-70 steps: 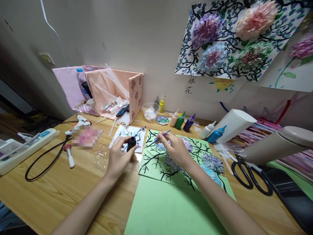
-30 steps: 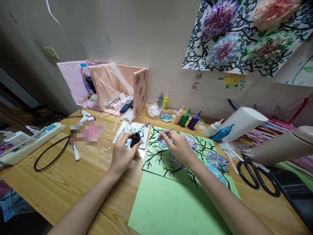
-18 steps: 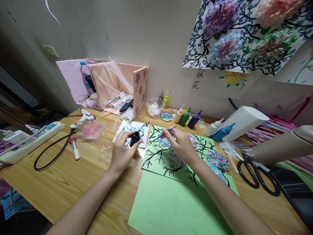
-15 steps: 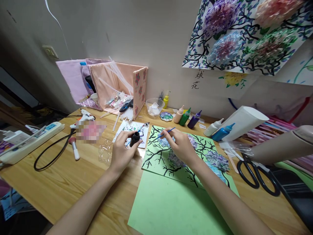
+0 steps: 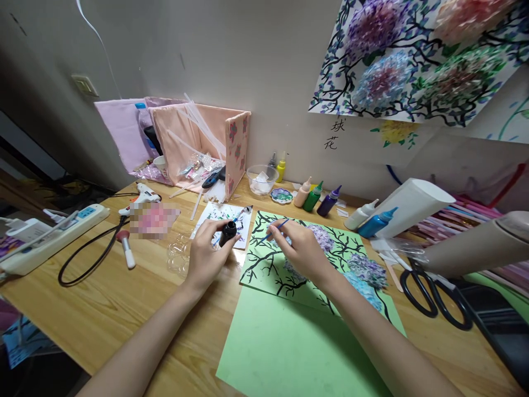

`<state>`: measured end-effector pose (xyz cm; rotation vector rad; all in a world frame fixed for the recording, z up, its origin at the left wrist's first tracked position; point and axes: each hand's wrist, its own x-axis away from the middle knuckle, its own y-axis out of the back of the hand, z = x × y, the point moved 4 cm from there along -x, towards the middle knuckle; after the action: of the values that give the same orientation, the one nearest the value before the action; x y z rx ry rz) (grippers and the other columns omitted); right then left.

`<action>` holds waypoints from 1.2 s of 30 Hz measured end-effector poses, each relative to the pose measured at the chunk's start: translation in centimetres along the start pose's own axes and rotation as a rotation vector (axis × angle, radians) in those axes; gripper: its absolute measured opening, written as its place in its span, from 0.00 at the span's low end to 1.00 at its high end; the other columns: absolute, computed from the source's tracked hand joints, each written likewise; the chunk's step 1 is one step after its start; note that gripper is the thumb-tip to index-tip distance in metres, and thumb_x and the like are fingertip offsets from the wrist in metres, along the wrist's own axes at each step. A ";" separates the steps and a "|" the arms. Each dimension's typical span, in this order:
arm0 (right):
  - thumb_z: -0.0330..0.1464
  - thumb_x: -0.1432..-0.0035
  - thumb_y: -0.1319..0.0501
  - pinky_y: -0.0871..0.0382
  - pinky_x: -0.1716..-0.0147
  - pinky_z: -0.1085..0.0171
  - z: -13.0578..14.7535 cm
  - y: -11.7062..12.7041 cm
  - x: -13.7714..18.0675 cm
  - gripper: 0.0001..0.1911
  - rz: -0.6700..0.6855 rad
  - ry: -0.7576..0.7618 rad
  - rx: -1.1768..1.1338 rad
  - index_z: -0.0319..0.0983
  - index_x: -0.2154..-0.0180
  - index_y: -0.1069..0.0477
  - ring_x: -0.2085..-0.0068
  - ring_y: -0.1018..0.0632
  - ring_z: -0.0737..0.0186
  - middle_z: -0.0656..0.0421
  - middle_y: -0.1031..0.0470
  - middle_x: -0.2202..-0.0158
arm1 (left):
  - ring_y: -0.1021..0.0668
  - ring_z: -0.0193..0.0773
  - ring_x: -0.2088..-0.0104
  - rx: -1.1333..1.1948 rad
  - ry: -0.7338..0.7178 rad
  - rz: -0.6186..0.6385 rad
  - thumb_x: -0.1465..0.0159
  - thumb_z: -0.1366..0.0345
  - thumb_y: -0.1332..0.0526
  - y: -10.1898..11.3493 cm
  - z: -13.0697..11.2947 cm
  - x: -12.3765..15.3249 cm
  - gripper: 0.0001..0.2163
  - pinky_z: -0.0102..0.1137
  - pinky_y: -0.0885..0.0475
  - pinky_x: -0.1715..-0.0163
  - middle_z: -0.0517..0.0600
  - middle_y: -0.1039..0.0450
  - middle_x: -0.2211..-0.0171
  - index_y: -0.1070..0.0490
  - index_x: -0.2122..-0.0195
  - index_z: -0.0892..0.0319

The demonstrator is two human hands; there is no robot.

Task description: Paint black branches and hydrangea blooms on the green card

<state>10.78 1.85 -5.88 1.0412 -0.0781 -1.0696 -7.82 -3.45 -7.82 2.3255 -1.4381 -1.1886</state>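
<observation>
My left hand (image 5: 205, 255) is closed round a small black ink bottle (image 5: 227, 232), held upright just left of the green painting (image 5: 345, 249). My right hand (image 5: 301, 248) pinches a thin blue paintbrush (image 5: 273, 230) whose tip rests on the upper left of the painting, among black branches and purple-blue flower clusters. A plain green sheet (image 5: 289, 347) lies under the painting, nearer to me.
A white test paper with a brush (image 5: 225, 216) lies behind the left hand. Paint bottles (image 5: 314, 197), a palette dish (image 5: 281, 195) and a bowl (image 5: 262, 179) stand by the wall. Black scissors (image 5: 430, 295) lie at right; a power strip (image 5: 45, 237), cable and glue gun (image 5: 140, 197) at left.
The right hand has slid slightly left and down over the painting, lowering the brush tip onto the paper. The left hand keeps the bottle in place.
</observation>
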 end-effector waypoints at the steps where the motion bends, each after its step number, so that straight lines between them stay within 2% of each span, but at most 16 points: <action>1: 0.34 0.36 0.52 0.36 0.66 0.64 0.1 0.2 0.0 0.14 -0.022 0.000 -0.015 0.39 0.68 0.32 0.67 0.26 0.61 0.56 0.26 0.69 | 0.27 0.39 0.61 0.001 0.001 0.000 0.42 0.63 0.37 0.0 0.0 0.0 0.11 0.33 0.32 0.61 0.50 0.29 0.63 0.29 0.58 0.56; 4: 0.34 0.36 0.51 0.34 0.65 0.64 0.5 1.4 0.1 0.12 -0.156 -0.004 -0.112 0.40 0.67 0.31 0.66 0.25 0.62 0.57 0.25 0.68 | 0.26 0.39 0.61 0.011 0.005 0.011 0.43 0.64 0.37 -0.1 0.1 0.1 0.12 0.33 0.32 0.60 0.50 0.29 0.63 0.29 0.57 0.56; 8: 0.34 0.35 0.52 0.32 0.66 0.64 1.6 3.5 0.7 0.12 -0.427 -0.016 -0.269 0.42 0.67 0.32 0.66 0.25 0.63 0.59 0.27 0.68 | 0.26 0.40 0.60 0.006 0.006 0.049 0.44 0.66 0.36 -0.4 0.3 0.2 0.12 0.34 0.32 0.60 0.49 0.29 0.62 0.29 0.57 0.54; 10: 0.33 0.35 0.52 0.32 0.67 0.64 2.3 4.1 1.1 0.13 -0.491 0.004 -0.294 0.42 0.67 0.32 0.67 0.25 0.64 0.59 0.29 0.68 | 0.27 0.40 0.60 -0.005 0.004 0.065 0.44 0.67 0.36 -0.5 0.3 0.3 0.12 0.34 0.32 0.60 0.49 0.29 0.62 0.29 0.58 0.54; 12: 0.33 0.35 0.52 0.32 0.68 0.63 3.0 4.3 1.3 0.12 -0.474 0.043 -0.294 0.43 0.67 0.32 0.67 0.25 0.64 0.59 0.29 0.69 | 0.27 0.41 0.60 -0.017 0.002 0.074 0.45 0.68 0.36 -0.6 0.3 0.4 0.12 0.34 0.32 0.60 0.49 0.29 0.63 0.29 0.59 0.55; 19: 0.28 0.37 0.51 0.32 0.67 0.63 4.3 3.5 1.2 0.09 -0.268 0.217 -0.167 0.40 0.64 0.33 0.67 0.26 0.63 0.58 0.28 0.69 | 0.28 0.40 0.61 -0.071 -0.020 0.103 0.47 0.71 0.36 -0.7 0.0 0.6 0.12 0.33 0.33 0.62 0.48 0.30 0.65 0.29 0.61 0.55; 21: 0.27 0.38 0.50 0.33 0.67 0.63 4.5 3.6 1.1 0.08 -0.265 0.262 -0.121 0.40 0.65 0.33 0.67 0.26 0.63 0.57 0.28 0.70 | 0.28 0.40 0.61 -0.080 -0.023 0.107 0.47 0.72 0.36 -0.7 0.0 0.6 0.12 0.33 0.34 0.62 0.48 0.31 0.65 0.29 0.62 0.56; 28: 0.27 0.38 0.49 0.32 0.68 0.64 4.3 3.6 1.0 0.08 -0.260 0.268 -0.121 0.39 0.64 0.32 0.67 0.26 0.64 0.58 0.27 0.69 | 0.28 0.39 0.62 -0.062 -0.032 0.111 0.46 0.70 0.36 -0.6 0.0 0.8 0.11 0.32 0.34 0.63 0.48 0.31 0.66 0.29 0.61 0.56; 30: 0.27 0.38 0.48 0.33 0.66 0.64 4.0 4.5 1.0 0.08 -0.347 0.239 -0.144 0.39 0.64 0.31 0.66 0.26 0.64 0.58 0.27 0.68 | 0.28 0.39 0.62 -0.032 -0.019 0.103 0.45 0.68 0.36 -0.5 0.1 0.7 0.10 0.32 0.33 0.63 0.48 0.31 0.65 0.30 0.61 0.56; 32: 0.28 0.38 0.49 0.33 0.66 0.64 3.5 6.2 1.2 0.10 -0.505 0.161 -0.171 0.39 0.65 0.30 0.66 0.26 0.65 0.59 0.27 0.68 | 0.27 0.38 0.62 0.006 0.022 0.082 0.45 0.66 0.35 -0.6 0.4 0.2 0.11 0.32 0.33 0.62 0.48 0.30 0.64 0.30 0.61 0.56; 36: 0.32 0.36 0.50 0.35 0.68 0.64 2.4 9.9 1.5 0.13 -0.780 0.023 -0.194 0.39 0.69 0.29 0.69 0.28 0.66 0.59 0.28 0.68 | 0.26 0.37 0.62 0.078 0.050 0.113 0.43 0.63 0.36 -2.5 0.2 -3.5 0.10 0.31 0.32 0.61 0.49 0.29 0.63 0.30 0.61 0.57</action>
<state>17.02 -0.08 2.07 0.9178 0.4796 -1.7248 -7.03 0.73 -7.34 2.2710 -1.6022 -1.0561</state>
